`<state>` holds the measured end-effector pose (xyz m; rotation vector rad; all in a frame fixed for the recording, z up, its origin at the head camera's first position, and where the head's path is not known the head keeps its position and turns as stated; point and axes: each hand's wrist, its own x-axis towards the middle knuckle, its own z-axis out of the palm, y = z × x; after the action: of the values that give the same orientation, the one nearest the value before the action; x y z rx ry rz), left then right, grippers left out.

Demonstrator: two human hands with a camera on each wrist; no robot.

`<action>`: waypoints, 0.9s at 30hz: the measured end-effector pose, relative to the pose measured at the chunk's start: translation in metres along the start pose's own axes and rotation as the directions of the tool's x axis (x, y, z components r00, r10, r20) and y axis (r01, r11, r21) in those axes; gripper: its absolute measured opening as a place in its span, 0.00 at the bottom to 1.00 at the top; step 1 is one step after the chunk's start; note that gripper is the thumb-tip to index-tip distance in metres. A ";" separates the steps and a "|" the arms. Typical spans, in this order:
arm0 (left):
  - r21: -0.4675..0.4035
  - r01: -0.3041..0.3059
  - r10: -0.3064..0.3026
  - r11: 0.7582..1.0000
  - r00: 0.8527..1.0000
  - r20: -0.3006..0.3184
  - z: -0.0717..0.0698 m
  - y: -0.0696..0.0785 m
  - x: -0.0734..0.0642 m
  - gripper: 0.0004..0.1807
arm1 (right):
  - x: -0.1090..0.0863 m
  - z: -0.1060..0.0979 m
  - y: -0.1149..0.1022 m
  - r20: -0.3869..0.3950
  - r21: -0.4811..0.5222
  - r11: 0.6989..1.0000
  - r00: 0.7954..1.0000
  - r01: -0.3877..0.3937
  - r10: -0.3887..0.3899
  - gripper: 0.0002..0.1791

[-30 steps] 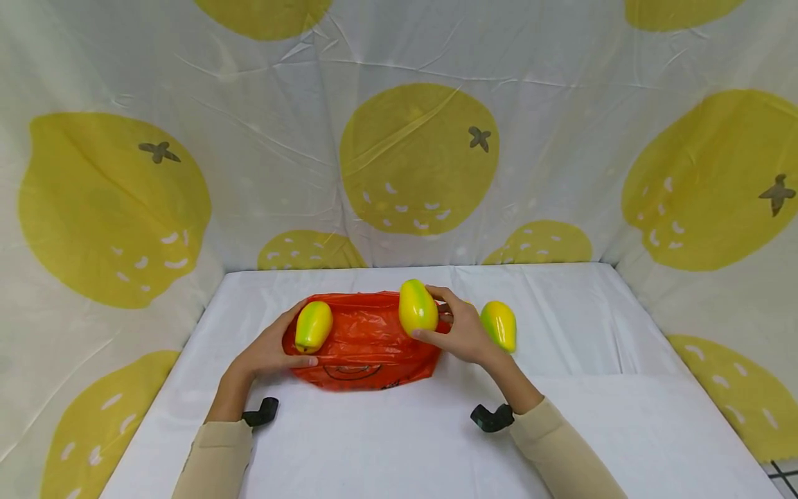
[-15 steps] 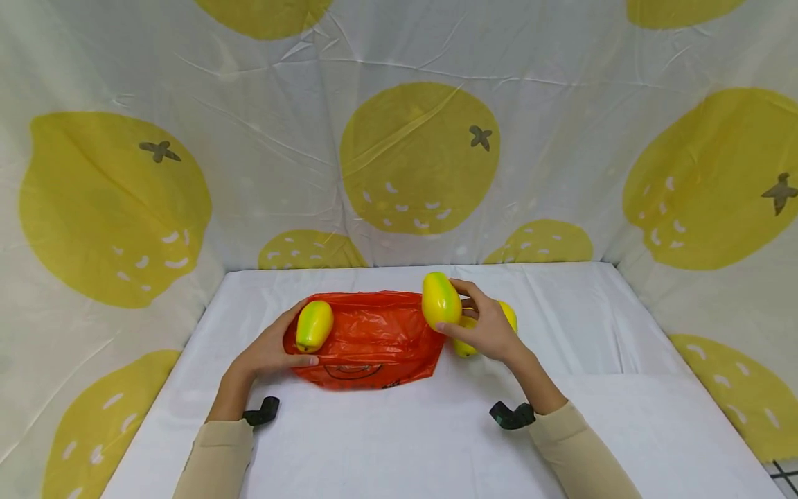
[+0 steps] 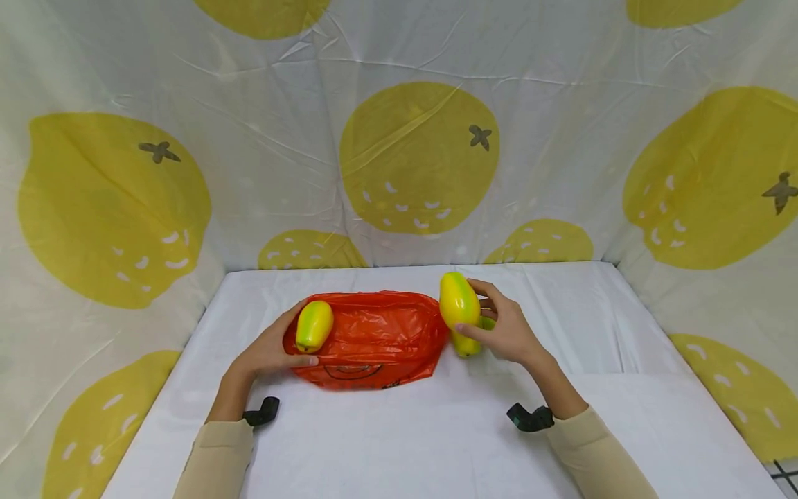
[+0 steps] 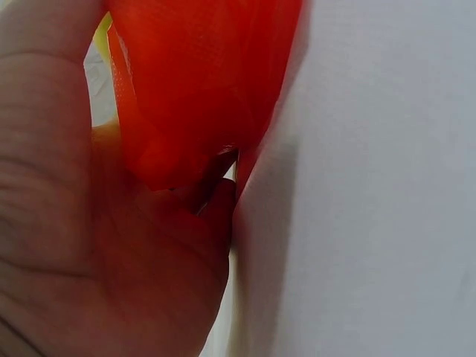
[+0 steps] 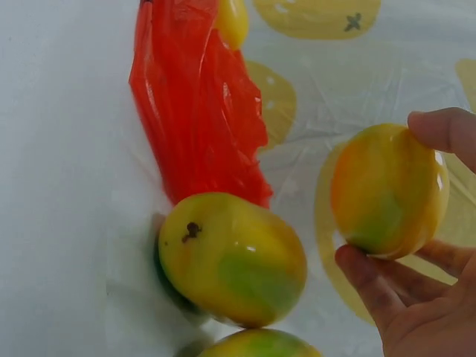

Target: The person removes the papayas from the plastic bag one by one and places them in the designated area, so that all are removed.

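Note:
A red plastic bag (image 3: 386, 329) lies flattened on the white table, its mouth side upward. My left hand (image 3: 274, 346) grips its left end, thumb along the front edge; in the left wrist view the red plastic (image 4: 197, 82) runs between thumb and fingers. One yellow-green papaya (image 3: 314, 326) sits at the bag's left end, beside that hand. Raised off the table, a second papaya (image 3: 458, 301) is held by thumb and fingertips of my right hand (image 3: 508, 326). Below it, another papaya (image 5: 230, 260) rests on the table at the bag's right end.
One more papaya (image 5: 260, 346) shows partly, close beside the one on the table; in the head view the right hand mostly hides it. Behind the white table (image 3: 399, 443) hangs a cloth with printed lemons (image 3: 420, 159), which also covers both sides.
My right hand has carried its papaya rightward, from over the bag to past its right end, above the papayas lying there. My left hand has stayed at the bag.

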<state>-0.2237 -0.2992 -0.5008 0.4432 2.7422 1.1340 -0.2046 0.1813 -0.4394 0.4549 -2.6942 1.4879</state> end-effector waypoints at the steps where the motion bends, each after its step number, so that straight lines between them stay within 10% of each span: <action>1: 0.000 0.000 0.000 1.000 1.000 -0.001 0.000 0.000 0.000 0.68 | -0.001 -0.002 0.001 -0.004 -0.001 1.000 1.000 -0.004 0.004 0.46; 27: 0.002 0.000 0.000 1.000 1.000 -0.003 0.001 0.000 0.000 0.69 | -0.021 -0.052 0.026 -0.095 -0.078 0.997 0.995 0.017 -0.024 0.45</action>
<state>-0.2233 -0.2985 -0.5009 0.4423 2.7463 1.1338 -0.1970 0.2428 -0.4356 0.3951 -2.6535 1.3576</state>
